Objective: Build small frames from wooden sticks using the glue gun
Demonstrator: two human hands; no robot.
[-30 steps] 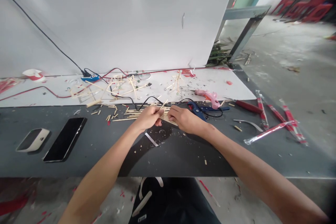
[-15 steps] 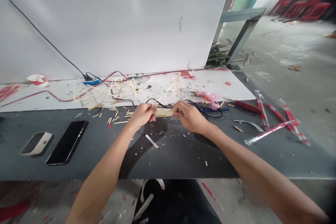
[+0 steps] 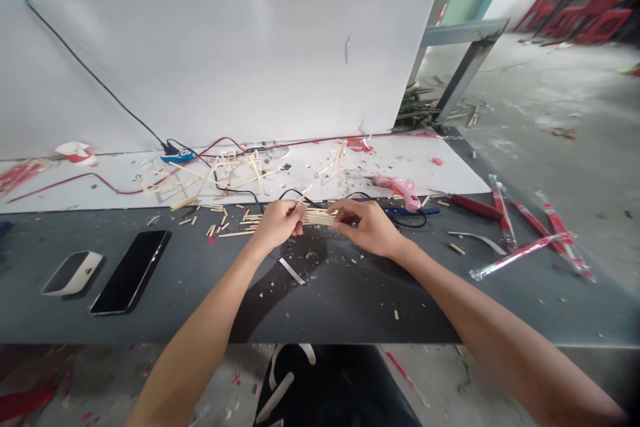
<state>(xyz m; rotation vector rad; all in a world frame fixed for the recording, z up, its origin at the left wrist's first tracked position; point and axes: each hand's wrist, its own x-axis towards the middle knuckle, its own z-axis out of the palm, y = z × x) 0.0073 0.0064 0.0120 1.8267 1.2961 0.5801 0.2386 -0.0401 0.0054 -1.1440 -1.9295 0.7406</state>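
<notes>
your left hand (image 3: 281, 221) has its grip closed around a thin wooden stick (image 3: 304, 196) at the centre of the frame. your right hand (image 3: 367, 225) curls at the right end of the stick pile (image 3: 320, 216); whether its grip pinches one, you cannot tell. the pink glue gun (image 3: 397, 188) lies right of centre on white board (image 3: 440, 177).
</notes>
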